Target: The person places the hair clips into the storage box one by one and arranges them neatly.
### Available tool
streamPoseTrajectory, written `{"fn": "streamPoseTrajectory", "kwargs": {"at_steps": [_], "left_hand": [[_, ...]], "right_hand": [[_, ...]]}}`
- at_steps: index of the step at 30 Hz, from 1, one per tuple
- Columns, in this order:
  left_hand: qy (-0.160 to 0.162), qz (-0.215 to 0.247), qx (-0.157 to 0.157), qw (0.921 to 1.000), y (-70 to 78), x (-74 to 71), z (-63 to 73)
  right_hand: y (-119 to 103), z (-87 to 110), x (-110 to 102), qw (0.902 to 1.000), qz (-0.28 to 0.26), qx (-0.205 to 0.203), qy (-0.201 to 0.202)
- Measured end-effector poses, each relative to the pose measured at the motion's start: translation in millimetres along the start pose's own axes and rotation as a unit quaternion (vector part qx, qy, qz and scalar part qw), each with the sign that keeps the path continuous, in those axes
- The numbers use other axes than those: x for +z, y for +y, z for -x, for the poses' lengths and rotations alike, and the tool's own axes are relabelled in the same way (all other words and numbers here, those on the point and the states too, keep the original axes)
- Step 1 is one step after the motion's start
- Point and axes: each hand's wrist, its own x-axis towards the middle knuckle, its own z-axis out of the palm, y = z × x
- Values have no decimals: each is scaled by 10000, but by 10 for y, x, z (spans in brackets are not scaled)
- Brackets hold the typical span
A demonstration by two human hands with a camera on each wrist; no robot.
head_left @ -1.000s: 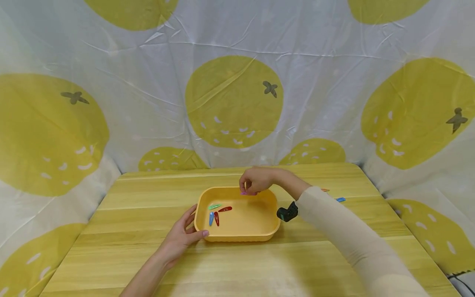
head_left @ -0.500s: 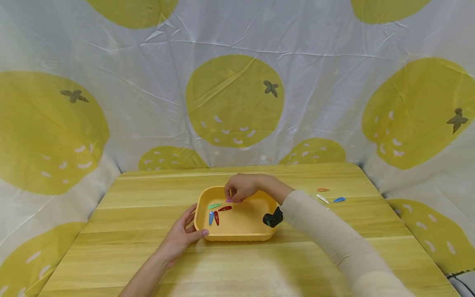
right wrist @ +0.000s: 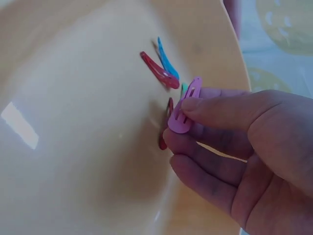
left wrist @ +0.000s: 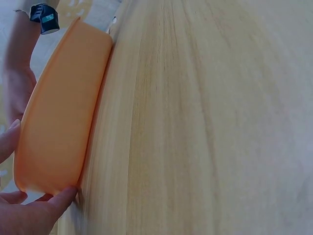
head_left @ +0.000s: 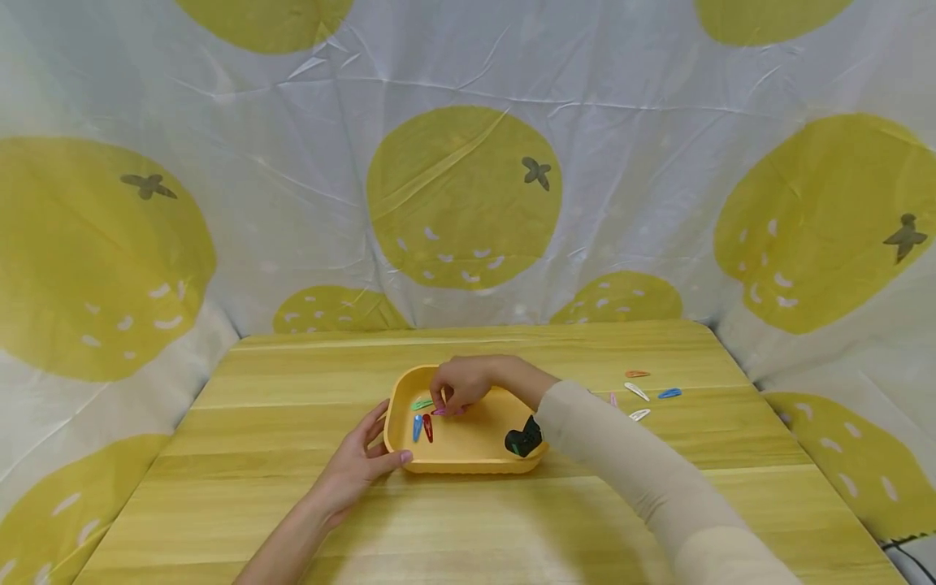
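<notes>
My left hand [head_left: 361, 455] grips the left end of a yellow plastic tray [head_left: 475, 467], thumb at the front corner rim and fingers along the side. Inside the tray reaches my right hand [head_left: 470, 382], pinching a pink snap hair clip [right wrist: 180, 117] between thumb and fingers. Below that clip, a red hair clip [right wrist: 164, 142] is partly hidden by it in the right wrist view. Another red hair clip [head_left: 427, 428], a blue hair clip [head_left: 417, 428] and a green hair clip [head_left: 422, 405] lie at the tray's left end.
Right of the tray, on the wooden table [head_left: 292, 406], lie an orange clip [head_left: 637, 374], a blue clip [head_left: 669, 393], two white clips [head_left: 636, 392] and a pink one [head_left: 613, 400]. A dark wrist device [head_left: 523, 439] overlaps the tray's right end. A lemon-patterned cloth [head_left: 621, 203] surrounds the table.
My right hand has moved left and down into the tray with the pink hair clip, toward the other clips. More clips on the table now show past the sleeve. My left hand stays put.
</notes>
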Motion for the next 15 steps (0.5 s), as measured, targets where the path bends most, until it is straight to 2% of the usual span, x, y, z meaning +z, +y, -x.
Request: {"fn": "streamPoseTrajectory", "kwargs": {"at_steps": [15], "left_hand": [[43,54,63,10000,-11,9,-8]], "right_hand": [[12,-153,128,9989,371,278,-102]]}}
